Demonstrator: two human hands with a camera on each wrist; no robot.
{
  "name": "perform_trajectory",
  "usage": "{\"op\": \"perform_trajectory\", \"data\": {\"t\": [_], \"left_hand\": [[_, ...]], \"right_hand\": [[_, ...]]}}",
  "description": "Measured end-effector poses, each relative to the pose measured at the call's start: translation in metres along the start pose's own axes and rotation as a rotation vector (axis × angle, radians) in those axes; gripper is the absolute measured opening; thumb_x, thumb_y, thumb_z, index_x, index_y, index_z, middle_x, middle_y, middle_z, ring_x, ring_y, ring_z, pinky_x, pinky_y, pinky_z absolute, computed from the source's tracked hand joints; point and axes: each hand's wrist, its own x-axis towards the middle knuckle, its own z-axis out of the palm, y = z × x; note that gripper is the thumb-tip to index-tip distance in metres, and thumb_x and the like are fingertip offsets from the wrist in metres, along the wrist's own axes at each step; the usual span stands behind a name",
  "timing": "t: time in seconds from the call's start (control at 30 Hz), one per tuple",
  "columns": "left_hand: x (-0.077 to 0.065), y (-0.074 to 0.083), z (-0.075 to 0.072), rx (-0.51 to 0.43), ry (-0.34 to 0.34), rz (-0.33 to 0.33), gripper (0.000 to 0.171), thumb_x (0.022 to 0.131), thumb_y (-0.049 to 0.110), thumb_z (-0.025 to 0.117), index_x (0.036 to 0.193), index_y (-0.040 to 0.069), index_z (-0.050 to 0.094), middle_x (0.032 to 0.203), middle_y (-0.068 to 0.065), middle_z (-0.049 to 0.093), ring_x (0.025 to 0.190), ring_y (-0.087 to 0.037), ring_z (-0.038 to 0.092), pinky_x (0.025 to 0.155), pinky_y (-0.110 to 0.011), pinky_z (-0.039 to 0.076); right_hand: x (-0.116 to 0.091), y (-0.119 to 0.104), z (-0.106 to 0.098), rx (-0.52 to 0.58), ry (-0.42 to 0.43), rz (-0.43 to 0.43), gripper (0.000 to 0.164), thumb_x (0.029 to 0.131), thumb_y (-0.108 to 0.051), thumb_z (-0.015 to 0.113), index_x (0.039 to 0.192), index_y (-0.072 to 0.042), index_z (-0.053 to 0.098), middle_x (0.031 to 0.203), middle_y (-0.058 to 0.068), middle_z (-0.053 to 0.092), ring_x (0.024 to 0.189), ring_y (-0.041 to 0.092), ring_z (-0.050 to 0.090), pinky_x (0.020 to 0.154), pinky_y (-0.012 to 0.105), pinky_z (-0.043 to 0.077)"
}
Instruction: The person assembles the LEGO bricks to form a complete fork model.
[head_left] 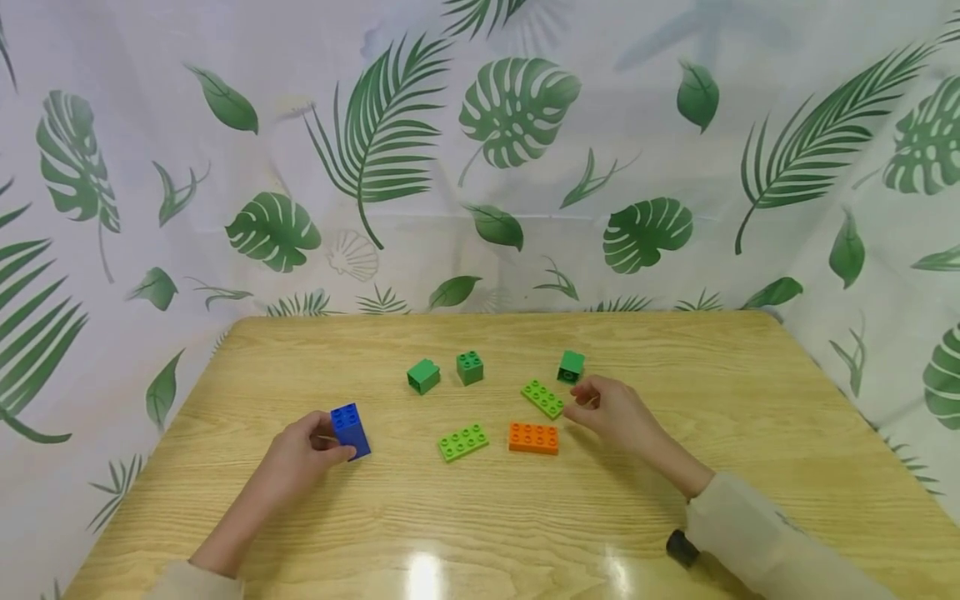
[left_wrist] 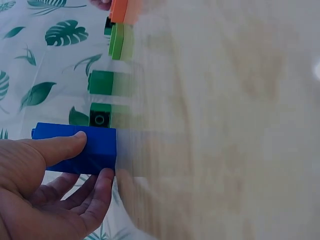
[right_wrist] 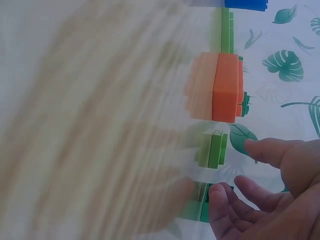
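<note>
My left hand (head_left: 298,457) holds a tall blue toy brick (head_left: 352,435) upright at the left of the table. In the left wrist view the thumb lies along one side of the blue brick (left_wrist: 97,150), with fingertips on the opposite side. At the right, my right hand (head_left: 618,417) hovers with bent fingers and thumb spread apart, nothing between them. Its thumb is close to the end of a lime-green flat brick (head_left: 542,399); its fingertips are just below a dark green brick (head_left: 571,367) lying on its side. An orange brick (head_left: 533,438) sits left of this hand.
Another lime-green flat brick (head_left: 463,442) lies mid-table, left of the orange one. Farther back are a green brick on its side (head_left: 423,376) and an upright green brick (head_left: 470,367). A black object (head_left: 682,548) shows by the right sleeve. A leaf-print cloth (head_left: 525,250) hangs behind the table.
</note>
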Motion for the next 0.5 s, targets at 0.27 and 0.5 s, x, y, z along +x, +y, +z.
{"op": "perform_trajectory", "data": {"t": [0.27,0.5], "left_hand": [[0.009,-0.008,-0.009,0.005,0.015,-0.011,0.045,0.096,0.018,0.075,0.129,-0.007,0.058,0.119,-0.020,0.067,0.107,-0.035,0.065,0.077,-0.037,0.057],[0.013,-0.008,-0.010,0.021,0.047,0.012,0.044,0.096,0.019,0.075,0.127,-0.009,0.058,0.120,-0.024,0.066,0.110,-0.040,0.065,0.083,-0.044,0.057]], "right_hand": [[0.013,-0.004,0.008,-0.004,-0.007,0.001,0.034,0.096,-0.017,0.073,0.117,0.008,0.066,0.105,0.016,0.070,0.096,0.030,0.066,0.081,0.043,0.057],[0.022,-0.009,0.014,-0.036,-0.023,0.027,0.041,0.095,-0.019,0.074,0.123,0.010,0.065,0.111,0.020,0.070,0.102,0.033,0.066,0.087,0.048,0.056]]}}
